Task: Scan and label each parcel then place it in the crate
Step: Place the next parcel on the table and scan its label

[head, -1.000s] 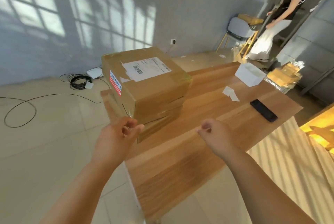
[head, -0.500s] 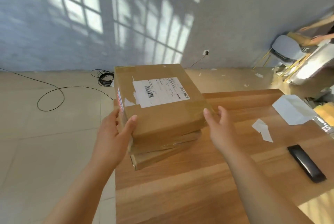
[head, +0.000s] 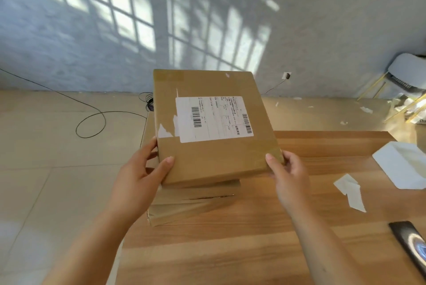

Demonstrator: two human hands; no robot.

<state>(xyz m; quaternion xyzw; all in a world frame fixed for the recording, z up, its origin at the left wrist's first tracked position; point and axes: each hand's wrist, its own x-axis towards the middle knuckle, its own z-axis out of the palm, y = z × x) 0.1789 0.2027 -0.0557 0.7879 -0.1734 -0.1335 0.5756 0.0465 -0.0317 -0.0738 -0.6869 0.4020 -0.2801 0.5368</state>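
A person lifts the top parcel (head: pixel 214 128) off a stack of cardboard boxes (head: pixel 193 201) at the left end of a wooden table (head: pixel 230 250). The left hand (head: pixel 138 176) clamps the parcel's near-left corner, thumb on the top face and fingers down its side; the right hand (head: pixel 288 176) pinches the near-right corner the same way. The parcel tilts up toward the camera, its shipping label (head: pixel 213 119) and barcodes facing upward.

To do this step well, the judgement here is to keep both grips at the corners, clear of the label, and to hold the box level enough that the barcodes stay readable — a dark handheld device (head: pixel 410 243), possibly the scanner, lies to the right of the stack at the table's near edge. White paper scraps (head: pixel 350 190) and a white sheet (head: pixel 405 165) lie between. No crate is in view.

Half a second ago the parcel sat flat on the stack, with the left hand on its near-left corner and the right hand open beside its right edge; now both hands grip it and its near edge has risen clear of the box beneath.
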